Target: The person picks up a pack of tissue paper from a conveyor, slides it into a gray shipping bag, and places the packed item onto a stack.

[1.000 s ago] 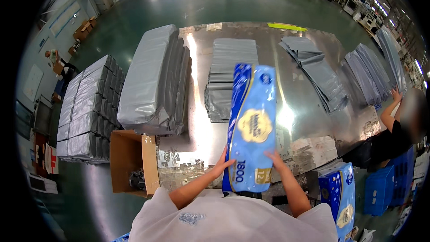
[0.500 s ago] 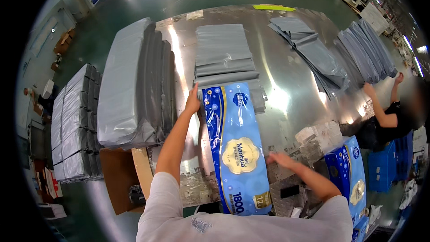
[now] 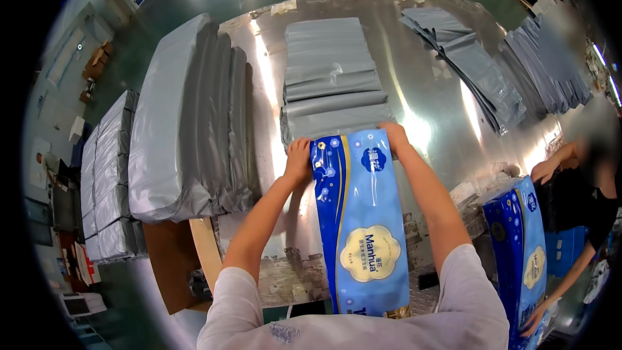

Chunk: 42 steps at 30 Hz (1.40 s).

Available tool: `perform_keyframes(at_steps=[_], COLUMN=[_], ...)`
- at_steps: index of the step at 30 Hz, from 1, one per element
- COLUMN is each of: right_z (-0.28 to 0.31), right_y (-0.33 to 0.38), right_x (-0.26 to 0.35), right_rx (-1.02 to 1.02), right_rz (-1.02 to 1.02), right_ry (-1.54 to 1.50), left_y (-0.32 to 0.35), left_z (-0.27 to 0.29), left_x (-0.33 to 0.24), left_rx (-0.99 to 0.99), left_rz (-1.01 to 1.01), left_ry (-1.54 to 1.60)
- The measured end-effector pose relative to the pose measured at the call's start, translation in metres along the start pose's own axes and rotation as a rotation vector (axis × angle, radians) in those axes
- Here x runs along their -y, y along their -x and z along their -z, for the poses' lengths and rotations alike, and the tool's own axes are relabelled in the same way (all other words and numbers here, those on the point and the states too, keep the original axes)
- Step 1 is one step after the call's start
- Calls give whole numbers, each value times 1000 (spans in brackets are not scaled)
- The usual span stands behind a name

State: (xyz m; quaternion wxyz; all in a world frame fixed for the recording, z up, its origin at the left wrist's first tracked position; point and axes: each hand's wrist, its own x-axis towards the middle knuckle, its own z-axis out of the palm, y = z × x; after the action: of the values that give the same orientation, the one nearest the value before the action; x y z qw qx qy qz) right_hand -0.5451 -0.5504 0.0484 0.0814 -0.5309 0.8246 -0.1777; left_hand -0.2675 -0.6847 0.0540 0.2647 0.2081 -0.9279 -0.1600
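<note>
A long blue plastic pack of toilet paper (image 3: 382, 207) lies lengthwise in front of me, its near end against my shirt. My left hand (image 3: 299, 159) grips its far left corner with bent fingers. At the far right corner my right hand (image 3: 394, 135) is closed, its fingertips partly hidden. Just beyond the pack's far end, a stack of flat grey plastic bags (image 3: 334, 58) lies with folded layers toward me. Whether my fingers also catch the nearest bag's edge, I cannot tell.
Tall grey wrapped bundles (image 3: 162, 123) and an open cardboard box (image 3: 170, 266) stand on the left. More grey bags (image 3: 470, 58) lie at the far right of the metal table (image 3: 402, 84). A co-worker's hand (image 3: 534, 321) is beside a second blue pack (image 3: 528, 246).
My right hand has moved from the pack's right side up to its far right corner. My left hand has shifted onto the far left corner. The co-worker has come nearer the second pack.
</note>
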Motion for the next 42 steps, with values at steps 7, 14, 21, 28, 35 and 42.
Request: perform_keyframes(at_steps=[7,14,21,28,35,42], right_z=[26,9,-7,4,4,-12], right_y=[38,77,51,162,351,446], right_x=[17,32,20,35,34,77], right_rx=[-301,-249,297,416,812,1213], right_rz=[-108,-112,-241,-200,-31,538], right_ry=[-629,-429,235,100,246,235], left_y=[-22,20,29,87,230,336], left_z=[4,-14,-20,0,41,48], left_x=[1,-20,5,-28,-144,-167], left_rx=[-189,-103,390,778,891,1026], left_rz=[433,914,330,360,56,36], left_ry=[99,494,-398,-370,-180,113])
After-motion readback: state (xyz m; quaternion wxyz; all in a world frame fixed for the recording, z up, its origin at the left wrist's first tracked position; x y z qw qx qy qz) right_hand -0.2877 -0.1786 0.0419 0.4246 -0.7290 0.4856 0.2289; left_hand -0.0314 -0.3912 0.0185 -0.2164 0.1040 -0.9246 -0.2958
